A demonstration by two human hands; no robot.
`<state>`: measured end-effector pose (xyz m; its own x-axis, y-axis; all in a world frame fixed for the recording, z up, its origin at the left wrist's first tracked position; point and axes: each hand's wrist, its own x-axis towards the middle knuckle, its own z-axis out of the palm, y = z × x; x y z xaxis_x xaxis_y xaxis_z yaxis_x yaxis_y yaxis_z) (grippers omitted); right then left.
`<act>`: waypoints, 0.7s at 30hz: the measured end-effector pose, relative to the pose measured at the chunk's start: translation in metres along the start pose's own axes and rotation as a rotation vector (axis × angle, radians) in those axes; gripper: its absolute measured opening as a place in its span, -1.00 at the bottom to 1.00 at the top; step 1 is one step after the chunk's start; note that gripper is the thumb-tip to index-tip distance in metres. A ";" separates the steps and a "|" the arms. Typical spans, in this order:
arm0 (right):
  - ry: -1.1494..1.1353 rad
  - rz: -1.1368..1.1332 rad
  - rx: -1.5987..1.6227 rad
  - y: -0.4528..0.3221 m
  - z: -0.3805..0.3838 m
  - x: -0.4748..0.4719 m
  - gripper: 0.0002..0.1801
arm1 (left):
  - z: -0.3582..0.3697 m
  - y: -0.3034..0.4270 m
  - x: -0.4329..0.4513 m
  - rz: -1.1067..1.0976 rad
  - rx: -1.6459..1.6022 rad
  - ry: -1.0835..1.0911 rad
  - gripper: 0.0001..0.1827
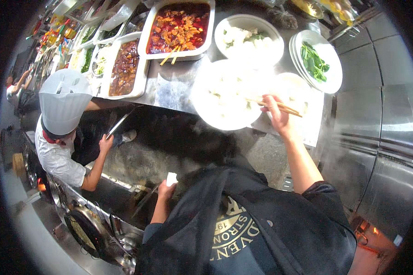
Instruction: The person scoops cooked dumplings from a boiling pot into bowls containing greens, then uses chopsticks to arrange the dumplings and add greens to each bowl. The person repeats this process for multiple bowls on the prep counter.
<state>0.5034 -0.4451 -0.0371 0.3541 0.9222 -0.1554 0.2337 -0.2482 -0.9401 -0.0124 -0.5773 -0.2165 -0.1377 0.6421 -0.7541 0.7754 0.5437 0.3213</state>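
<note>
My right hand (277,115) grips a pair of wooden chopsticks (289,109), their tips over a large round white dish (223,120). Glare washes out the pale food in that dish, so its kind is unclear. Beside it on the right lies another white dish (289,80), also overexposed. Low by my left side, my left hand (166,193) is closed around a folded white cloth or paper wipe (171,179). Behind the large dish stands a white bowl (218,44) of pale food with bits of green.
Stacked white plates (334,86) hold leafy greens (313,63). Left of the dishes are a tub of red oily food (179,29) and a tray of brown food (124,68). A co-worker in a chef's hat (65,103) holds a metal utensil (118,125). A wok (84,230) sits lower left.
</note>
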 end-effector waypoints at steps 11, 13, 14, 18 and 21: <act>-0.096 -0.302 -0.368 0.004 0.037 0.053 -0.84 | 0.027 0.013 -0.063 -0.162 -0.377 0.053 -0.64; -0.128 -0.309 -0.380 0.005 0.036 0.057 -0.83 | 0.030 0.041 -0.064 -0.103 -0.341 0.078 -0.63; -0.142 -0.308 -0.388 0.007 0.038 0.060 -0.83 | 0.029 0.057 -0.067 -0.124 -0.337 0.073 -0.62; -0.171 -0.296 -0.383 0.011 0.040 0.066 -0.82 | 0.030 0.086 -0.073 -0.147 -0.336 0.062 -0.59; -0.150 -0.258 -0.362 0.013 0.041 0.068 -0.81 | 0.038 0.082 -0.070 -0.146 -0.414 0.072 -0.58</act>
<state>0.4938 -0.3731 -0.0723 0.1142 0.9935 0.0020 0.6069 -0.0681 -0.7919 0.0845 -0.5981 -0.1586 -0.2813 0.5702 -0.7719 0.4346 0.7928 0.4273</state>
